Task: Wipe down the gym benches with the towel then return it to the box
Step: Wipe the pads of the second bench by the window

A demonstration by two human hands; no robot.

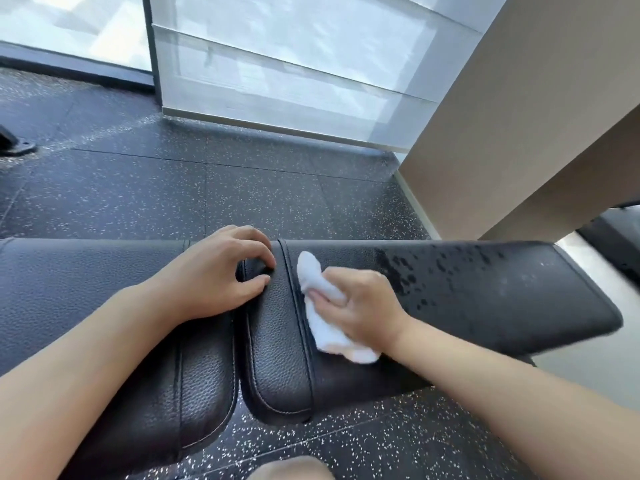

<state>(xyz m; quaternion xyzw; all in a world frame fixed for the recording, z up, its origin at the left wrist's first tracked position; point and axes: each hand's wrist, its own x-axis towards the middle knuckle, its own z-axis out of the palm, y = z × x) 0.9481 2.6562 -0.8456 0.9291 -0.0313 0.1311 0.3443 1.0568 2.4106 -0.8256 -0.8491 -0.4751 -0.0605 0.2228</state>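
Note:
A black leather gym bench [485, 289] runs across the view in two padded sections with a gap between them. My right hand [363, 303] grips a crumpled white towel [329, 334] and holds it against the right pad, close to its stitched left end. Dark wet spots dot the right pad beyond the towel. My left hand [221, 271] rests on the end of the left pad [69, 289], fingers curled into the gap between the pads. The box is not in view.
Black speckled rubber flooring [207, 188] lies in front of and behind the bench. Frosted glass panels [294, 64] and a beige wall [519, 133] stand beyond. A metal foot of some equipment [17, 143] sits at far left. My knee [291, 469] shows at the bottom.

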